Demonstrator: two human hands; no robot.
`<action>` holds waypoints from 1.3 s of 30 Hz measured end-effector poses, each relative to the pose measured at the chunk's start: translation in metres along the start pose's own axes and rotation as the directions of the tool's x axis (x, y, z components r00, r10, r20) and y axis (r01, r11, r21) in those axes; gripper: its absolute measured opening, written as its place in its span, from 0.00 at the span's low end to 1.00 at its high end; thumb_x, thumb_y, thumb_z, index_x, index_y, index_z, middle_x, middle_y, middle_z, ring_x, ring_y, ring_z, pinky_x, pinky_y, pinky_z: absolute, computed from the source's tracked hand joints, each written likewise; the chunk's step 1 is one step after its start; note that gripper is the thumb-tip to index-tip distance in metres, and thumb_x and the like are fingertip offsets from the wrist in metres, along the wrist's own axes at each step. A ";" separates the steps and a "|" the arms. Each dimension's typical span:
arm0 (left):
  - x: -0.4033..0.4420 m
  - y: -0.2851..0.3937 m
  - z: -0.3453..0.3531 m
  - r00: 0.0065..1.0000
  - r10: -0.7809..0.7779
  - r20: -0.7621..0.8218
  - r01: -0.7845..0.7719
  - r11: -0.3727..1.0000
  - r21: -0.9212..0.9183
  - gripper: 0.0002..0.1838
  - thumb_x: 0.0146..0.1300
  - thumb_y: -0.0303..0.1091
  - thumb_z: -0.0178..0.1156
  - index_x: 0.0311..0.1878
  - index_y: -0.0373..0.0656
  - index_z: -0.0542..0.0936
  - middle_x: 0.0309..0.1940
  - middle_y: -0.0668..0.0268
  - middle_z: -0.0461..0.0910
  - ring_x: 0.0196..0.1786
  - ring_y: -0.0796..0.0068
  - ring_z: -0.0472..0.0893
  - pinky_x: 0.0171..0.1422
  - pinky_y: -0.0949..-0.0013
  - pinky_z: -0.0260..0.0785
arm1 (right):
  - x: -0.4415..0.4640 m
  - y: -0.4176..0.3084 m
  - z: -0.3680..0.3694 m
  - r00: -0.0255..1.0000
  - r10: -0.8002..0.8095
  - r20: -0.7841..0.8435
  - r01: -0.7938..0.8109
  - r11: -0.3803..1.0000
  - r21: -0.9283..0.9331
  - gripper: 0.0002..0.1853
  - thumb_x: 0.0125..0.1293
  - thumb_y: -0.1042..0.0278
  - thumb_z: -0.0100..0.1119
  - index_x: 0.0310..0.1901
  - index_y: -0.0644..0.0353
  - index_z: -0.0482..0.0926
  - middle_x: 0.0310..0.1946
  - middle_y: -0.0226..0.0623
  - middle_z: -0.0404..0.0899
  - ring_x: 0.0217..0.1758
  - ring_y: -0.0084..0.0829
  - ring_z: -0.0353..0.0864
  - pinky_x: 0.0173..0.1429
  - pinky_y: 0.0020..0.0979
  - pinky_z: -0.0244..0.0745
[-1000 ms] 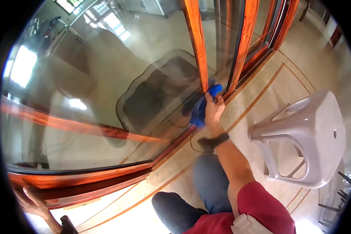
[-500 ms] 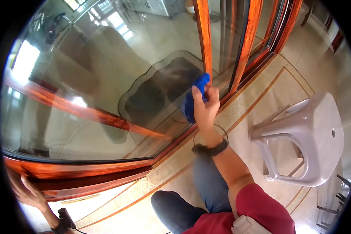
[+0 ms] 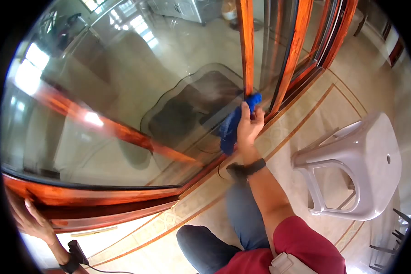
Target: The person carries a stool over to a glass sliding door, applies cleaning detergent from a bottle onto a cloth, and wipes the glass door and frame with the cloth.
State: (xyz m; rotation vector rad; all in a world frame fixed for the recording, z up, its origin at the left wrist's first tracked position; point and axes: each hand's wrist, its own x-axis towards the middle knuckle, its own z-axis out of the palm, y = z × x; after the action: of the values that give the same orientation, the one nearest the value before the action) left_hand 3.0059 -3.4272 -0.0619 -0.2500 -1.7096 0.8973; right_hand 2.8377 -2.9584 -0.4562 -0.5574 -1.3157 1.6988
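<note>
My right hand (image 3: 250,127) is closed round a bunched blue cloth (image 3: 231,130), part of which hangs loose below the fingers. The cloth lies against the glass pane (image 3: 192,150) and a narrow upright of the wooden door frame (image 3: 247,50). At the lower left, my left hand (image 3: 32,221) rests with its fingers stretched out on the reddish-brown wooden frame (image 3: 96,196); some fingertips are lost in the dark image edge. Black bands circle both wrists.
A pale plastic stool (image 3: 351,160) stands on the tiled floor at the right. Through the glass shows a dark mat (image 3: 187,109). Near my left wrist sits a small black device (image 3: 77,251) with a cable. More sliding door panels (image 3: 297,50) stand at the upper right.
My right hand has moved a little to the right and down with the blue cloth, which now hangs longer. My left hand stays on the frame.
</note>
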 end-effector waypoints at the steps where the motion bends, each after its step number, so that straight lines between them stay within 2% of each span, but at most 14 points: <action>1: -0.002 -0.003 0.000 1.000 0.003 -0.003 -0.003 1.000 0.010 0.27 0.73 0.53 0.43 0.69 0.53 0.67 0.66 0.63 0.69 0.66 0.60 0.69 0.68 0.60 0.58 | -0.005 0.004 -0.003 0.990 0.130 -0.044 -0.131 0.991 -0.020 0.09 0.61 0.69 0.63 0.33 0.65 0.73 0.35 0.37 0.71 0.35 0.27 0.69 0.41 0.29 0.66; 2: -0.001 -0.005 0.002 1.000 0.003 0.006 -0.003 1.000 0.024 0.27 0.73 0.54 0.42 0.70 0.55 0.67 0.67 0.65 0.69 0.66 0.61 0.68 0.68 0.60 0.56 | -0.017 0.007 -0.012 0.920 0.391 -0.017 -0.391 0.920 -0.033 0.11 0.63 0.67 0.61 0.34 0.67 0.73 0.35 0.39 0.72 0.35 0.29 0.70 0.42 0.31 0.68; 5: -0.001 -0.008 0.001 0.999 0.033 -0.021 -0.031 0.998 0.056 0.27 0.73 0.54 0.42 0.69 0.56 0.67 0.67 0.66 0.69 0.65 0.62 0.69 0.67 0.62 0.56 | -0.042 0.010 -0.014 0.901 0.434 0.005 -0.428 0.892 -0.146 0.12 0.62 0.67 0.61 0.34 0.69 0.73 0.36 0.40 0.72 0.36 0.31 0.71 0.42 0.34 0.68; 9: 0.000 -0.006 0.000 0.999 0.039 -0.011 -0.039 0.999 0.020 0.26 0.73 0.54 0.42 0.69 0.56 0.68 0.66 0.66 0.69 0.63 0.61 0.70 0.67 0.61 0.56 | -0.054 -0.076 0.007 0.965 -0.100 0.242 0.124 0.989 -0.085 0.10 0.60 0.68 0.64 0.35 0.66 0.74 0.36 0.38 0.68 0.38 0.33 0.68 0.46 0.32 0.66; 13: 0.004 -0.003 -0.002 0.999 0.047 -0.020 -0.046 0.998 0.045 0.26 0.73 0.54 0.43 0.69 0.56 0.68 0.66 0.66 0.69 0.63 0.61 0.70 0.67 0.60 0.56 | -0.044 0.019 -0.009 0.958 0.285 -0.030 -0.286 0.955 -0.078 0.10 0.60 0.69 0.64 0.35 0.65 0.75 0.36 0.38 0.73 0.37 0.32 0.71 0.44 0.31 0.68; 15: 0.000 -0.005 -0.003 1.000 0.028 -0.008 -0.027 0.997 0.066 0.26 0.73 0.54 0.43 0.69 0.56 0.68 0.66 0.65 0.70 0.63 0.61 0.70 0.66 0.60 0.56 | -0.038 0.033 -0.027 0.853 0.521 0.021 -0.508 0.839 -0.192 0.10 0.61 0.68 0.63 0.36 0.68 0.76 0.37 0.39 0.74 0.37 0.32 0.72 0.45 0.32 0.69; 19: -0.001 -0.009 0.001 1.000 0.025 -0.007 -0.025 0.998 0.051 0.26 0.72 0.55 0.43 0.69 0.57 0.68 0.66 0.65 0.70 0.63 0.61 0.70 0.66 0.61 0.57 | -0.060 -0.049 0.004 0.987 -0.027 0.159 0.030 0.999 -0.012 0.10 0.58 0.72 0.66 0.33 0.65 0.73 0.38 0.38 0.70 0.42 0.32 0.71 0.47 0.31 0.67; 23: -0.001 -0.008 0.001 1.000 0.023 -0.015 -0.022 0.999 0.041 0.26 0.72 0.55 0.43 0.68 0.55 0.69 0.65 0.66 0.70 0.63 0.60 0.70 0.67 0.60 0.55 | -0.066 -0.042 0.005 0.972 -0.141 0.186 0.145 0.989 -0.009 0.10 0.58 0.73 0.67 0.34 0.63 0.72 0.41 0.35 0.68 0.37 0.27 0.67 0.45 0.29 0.67; 27: 0.002 -0.002 0.001 0.999 0.034 -0.037 -0.032 0.998 0.059 0.26 0.73 0.52 0.43 0.68 0.52 0.69 0.65 0.64 0.71 0.64 0.60 0.70 0.67 0.59 0.56 | -0.058 0.042 -0.030 0.933 0.354 0.064 -0.299 0.862 -0.408 0.12 0.56 0.70 0.69 0.32 0.64 0.73 0.34 0.41 0.71 0.39 0.37 0.71 0.46 0.36 0.69; 30: -0.003 -0.004 0.002 0.999 0.017 -0.029 -0.015 0.998 0.064 0.26 0.73 0.51 0.43 0.68 0.51 0.69 0.64 0.63 0.71 0.63 0.60 0.71 0.67 0.59 0.57 | -0.073 -0.015 -0.010 0.980 -0.027 0.195 0.081 0.959 -0.272 0.10 0.54 0.72 0.68 0.34 0.64 0.75 0.36 0.43 0.72 0.41 0.41 0.72 0.47 0.37 0.69; 33: -0.006 -0.007 0.001 0.999 0.034 -0.020 -0.032 0.998 0.063 0.25 0.73 0.51 0.43 0.68 0.51 0.70 0.64 0.63 0.71 0.63 0.60 0.71 0.67 0.59 0.57 | -0.085 -0.097 0.016 0.878 -0.287 0.382 0.291 0.955 0.049 0.10 0.54 0.75 0.66 0.33 0.65 0.73 0.37 0.43 0.69 0.43 0.41 0.72 0.50 0.34 0.69; 35: -0.001 -0.003 -0.001 0.998 0.050 -0.045 -0.047 0.996 0.073 0.25 0.73 0.50 0.43 0.67 0.50 0.70 0.65 0.62 0.71 0.64 0.60 0.70 0.67 0.59 0.57 | -0.084 -0.057 0.014 0.880 -0.387 0.274 0.406 0.914 -0.012 0.10 0.56 0.74 0.66 0.32 0.66 0.72 0.37 0.43 0.68 0.42 0.39 0.71 0.49 0.33 0.69; 37: 0.001 0.001 -0.002 0.997 0.054 -0.049 -0.051 0.996 0.068 0.25 0.73 0.50 0.44 0.67 0.49 0.70 0.65 0.62 0.70 0.64 0.60 0.70 0.68 0.59 0.56 | -0.083 0.003 -0.010 0.984 -0.013 0.176 0.051 0.976 -0.213 0.11 0.61 0.70 0.63 0.36 0.68 0.73 0.39 0.41 0.71 0.40 0.34 0.71 0.44 0.32 0.67; 39: 0.002 0.009 -0.002 0.998 0.046 -0.047 -0.045 0.998 0.033 0.25 0.73 0.50 0.44 0.68 0.50 0.70 0.65 0.62 0.70 0.65 0.60 0.69 0.69 0.59 0.55 | -0.071 0.046 -0.038 0.911 0.343 0.228 -0.208 0.860 -0.465 0.10 0.62 0.67 0.63 0.36 0.64 0.74 0.38 0.36 0.73 0.39 0.31 0.70 0.41 0.32 0.66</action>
State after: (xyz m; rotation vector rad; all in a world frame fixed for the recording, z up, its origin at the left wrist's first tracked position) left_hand 3.0046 -3.4192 -0.0660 -0.2878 -1.6499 0.9442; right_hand 2.8861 -3.0006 -0.5230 -0.7973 -1.9430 1.7795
